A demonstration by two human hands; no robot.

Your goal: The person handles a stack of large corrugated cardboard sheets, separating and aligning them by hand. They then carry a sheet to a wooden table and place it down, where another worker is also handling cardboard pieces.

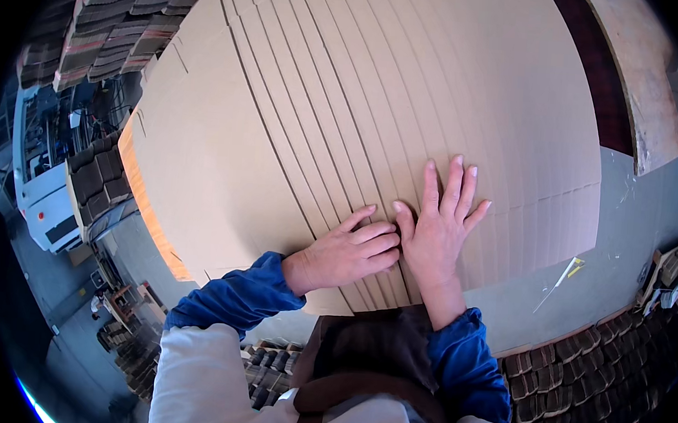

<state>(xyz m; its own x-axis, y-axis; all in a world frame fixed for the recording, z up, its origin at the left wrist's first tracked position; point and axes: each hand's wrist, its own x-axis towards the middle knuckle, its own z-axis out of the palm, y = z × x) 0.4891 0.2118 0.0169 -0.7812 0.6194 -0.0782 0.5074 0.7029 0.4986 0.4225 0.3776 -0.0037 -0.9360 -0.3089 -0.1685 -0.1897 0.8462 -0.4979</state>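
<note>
A wide spread of brown cardboard sheets (225, 148) lies before me, overlapping so their edges run as several long, nearly parallel lines. My left hand (344, 251) rests on these edges near the front, its fingers loosely bent and slightly apart, the thumb hidden. Just right of it, my right hand (436, 234) lies flat on the sheets with fingers spread and thumb pointing towards the left fingertips. Neither hand visibly lifts a sheet.
Stacks of dark bundled pieces stand at far left (124, 23) and lower right (594, 379). A white and blue machine (49, 199) is at left. Orange material (147, 198) shows under the sheets' left edge. A wooden board (639, 83) leans at far right, with scraps on the grey floor (629, 224).
</note>
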